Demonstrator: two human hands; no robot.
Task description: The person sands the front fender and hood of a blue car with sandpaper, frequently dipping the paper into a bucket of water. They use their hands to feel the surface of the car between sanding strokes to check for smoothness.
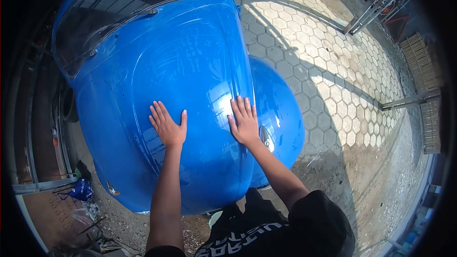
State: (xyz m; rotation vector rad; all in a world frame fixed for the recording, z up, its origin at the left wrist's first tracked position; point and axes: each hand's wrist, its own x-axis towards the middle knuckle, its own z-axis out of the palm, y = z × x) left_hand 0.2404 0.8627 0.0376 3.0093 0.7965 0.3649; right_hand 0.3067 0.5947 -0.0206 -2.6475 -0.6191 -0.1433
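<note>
A blue car with a rounded hood (204, 128) fills the middle of the head view. My left hand (168, 126) lies flat on the hood, fingers and thumb spread, holding nothing. Near the hood's right edge, my right hand (244, 123) also rests flat with its fingers stretched out and nothing in it. Whitish smears and streaks mark the paint further up. Beyond the right hand bulges the blue fender (280, 109), with a headlight (267, 139) partly covered by my forearm. The windshield (138, 0) and its wipers (145, 13) are at the top left.
Hexagonal paving (352, 95) runs along the car's right side, half in sunlight. Metal posts (373, 9) and woven panels (421, 62) stand at the right. At the lower left are a blue bag (82, 189) and a metal frame (45, 186). A tire (69, 104) leans at the left.
</note>
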